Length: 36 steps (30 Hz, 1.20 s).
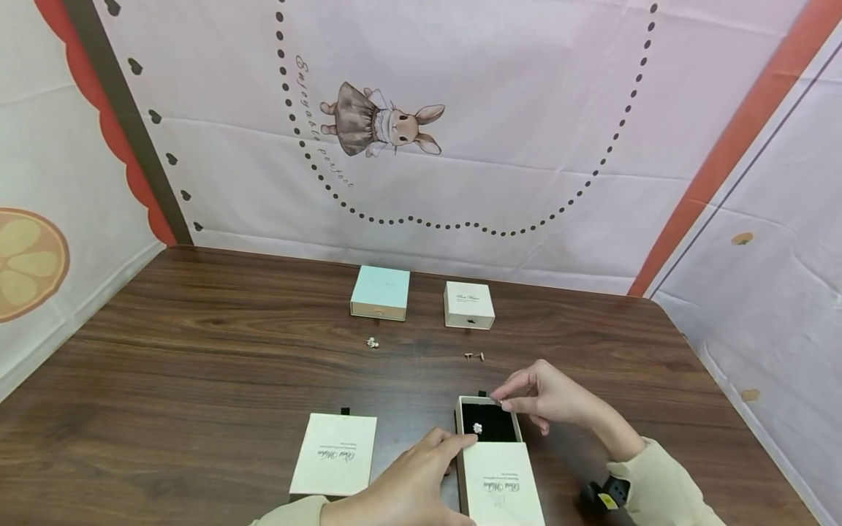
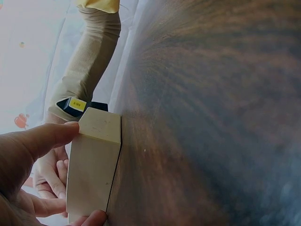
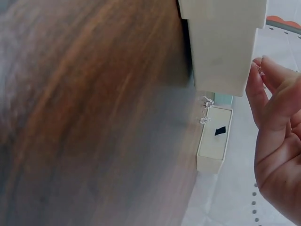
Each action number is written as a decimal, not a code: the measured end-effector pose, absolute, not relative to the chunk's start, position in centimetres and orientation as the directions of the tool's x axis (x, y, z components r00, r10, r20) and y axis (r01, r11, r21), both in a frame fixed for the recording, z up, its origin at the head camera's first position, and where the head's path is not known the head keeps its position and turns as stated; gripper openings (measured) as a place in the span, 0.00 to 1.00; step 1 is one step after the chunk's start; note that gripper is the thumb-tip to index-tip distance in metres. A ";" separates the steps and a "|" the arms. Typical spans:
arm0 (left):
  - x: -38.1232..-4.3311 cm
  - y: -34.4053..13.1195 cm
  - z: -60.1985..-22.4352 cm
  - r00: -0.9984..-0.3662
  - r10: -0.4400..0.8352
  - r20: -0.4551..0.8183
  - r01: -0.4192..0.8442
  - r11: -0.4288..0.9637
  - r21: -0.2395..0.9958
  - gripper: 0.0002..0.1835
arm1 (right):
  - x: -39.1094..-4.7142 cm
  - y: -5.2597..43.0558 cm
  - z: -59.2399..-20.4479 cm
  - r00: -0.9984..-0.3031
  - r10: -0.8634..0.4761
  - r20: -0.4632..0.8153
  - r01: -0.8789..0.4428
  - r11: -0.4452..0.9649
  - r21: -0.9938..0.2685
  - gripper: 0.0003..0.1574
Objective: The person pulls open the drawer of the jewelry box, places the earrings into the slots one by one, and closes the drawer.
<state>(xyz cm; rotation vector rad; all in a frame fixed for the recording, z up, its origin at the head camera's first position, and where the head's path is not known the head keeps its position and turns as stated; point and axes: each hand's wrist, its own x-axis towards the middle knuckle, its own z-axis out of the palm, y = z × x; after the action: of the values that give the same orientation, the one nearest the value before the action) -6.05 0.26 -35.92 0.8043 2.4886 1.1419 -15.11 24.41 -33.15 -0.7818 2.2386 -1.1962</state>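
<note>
left hand: thumb and fingers grip the open box [image 1: 501, 486], holding it on the table [image 1: 197, 365].
right hand [image 1: 542, 394]: thumb and forefinger pinch a small earring [image 3: 262, 72] over the right far corner of the drawer [image 1: 459, 416].
open box: cream, printed lid; drawer partly slid out at the far end, showing a black insert [image 1: 493, 415].
insert: one flower-shaped earring [image 1: 477, 428] sits on its left part.
second cream box [image 1: 334, 454]: left of the open box, shut, black tab at its far edge.
far row: pale blue box [image 1: 380, 288] on the left, small white box [image 1: 469, 304] on the right, apart.
loose pieces: silvery cluster [image 1: 373, 342] before the blue box; two small studs [image 1: 474, 356] before the white one.
</note>
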 end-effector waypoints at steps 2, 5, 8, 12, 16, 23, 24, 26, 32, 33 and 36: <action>-6.1 0.3 -35.9 -0.801 0.598 -0.029 0.362 0.523 0.771 0.45 | -14.9 24.4 -33.1 -0.715 -0.683 -0.149 -0.265 0.462 -0.846 0.14; -6.1 0.3 -35.9 -0.801 0.597 -0.030 0.358 0.519 0.776 0.45 | -14.7 24.3 -33.1 -0.714 -0.683 -0.155 -0.273 0.475 -0.837 0.11; -6.0 0.3 -35.9 -0.804 0.594 -0.018 0.371 0.525 0.766 0.45 | -14.6 24.3 -33.1 -0.721 -0.676 -0.151 -0.278 0.482 -0.831 0.10; -6.0 0.3 -35.9 -0.806 0.592 -0.016 0.378 0.535 0.755 0.45 | -14.4 24.2 -33.3 -0.747 -0.651 -0.137 -0.292 0.505 -0.812 0.09; -6.0 0.3 -36.0 -0.805 0.593 -0.017 0.380 0.538 0.753 0.46 | -14.1 24.2 -33.4 -0.762 -0.638 -0.108 -0.312 0.509 -0.802 0.09; -5.9 0.3 -36.1 -0.808 0.589 -0.001 0.398 0.548 0.735 0.46 | -13.6 23.9 -33.5 -0.774 -0.628 -0.081 -0.368 0.550 -0.750 0.08; -5.9 0.3 -36.1 -0.809 0.588 0.004 0.403 0.550 0.732 0.46 | -13.6 23.8 -33.5 -0.775 -0.627 -0.077 -0.377 0.557 -0.740 0.08; -5.9 0.3 -36.1 -0.810 0.586 0.016 0.414 0.552 0.723 0.46 | -13.6 23.7 -33.6 -0.775 -0.629 -0.065 -0.394 0.561 -0.728 0.07; -6.0 0.3 -36.0 -0.809 0.588 0.017 0.417 0.554 0.721 0.46 | -13.7 23.5 -34.0 -0.766 -0.642 -0.033 -0.427 0.546 -0.720 0.07; -6.0 0.3 -36.0 -0.808 0.589 0.013 0.414 0.553 0.723 0.46 | -13.7 23.5 -34.0 -0.766 -0.642 -0.031 -0.430 0.548 -0.717 0.07; -6.0 0.3 -36.0 -0.808 0.590 0.009 0.410 0.551 0.727 0.46 | -13.7 23.5 -34.1 -0.768 -0.640 -0.028 -0.433 0.552 -0.713 0.07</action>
<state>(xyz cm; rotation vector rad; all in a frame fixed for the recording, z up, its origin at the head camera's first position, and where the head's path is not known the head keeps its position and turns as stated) -6.00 0.33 -36.03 0.8377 2.5512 1.1037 -13.74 23.46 -34.08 -0.8904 2.5049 -1.0347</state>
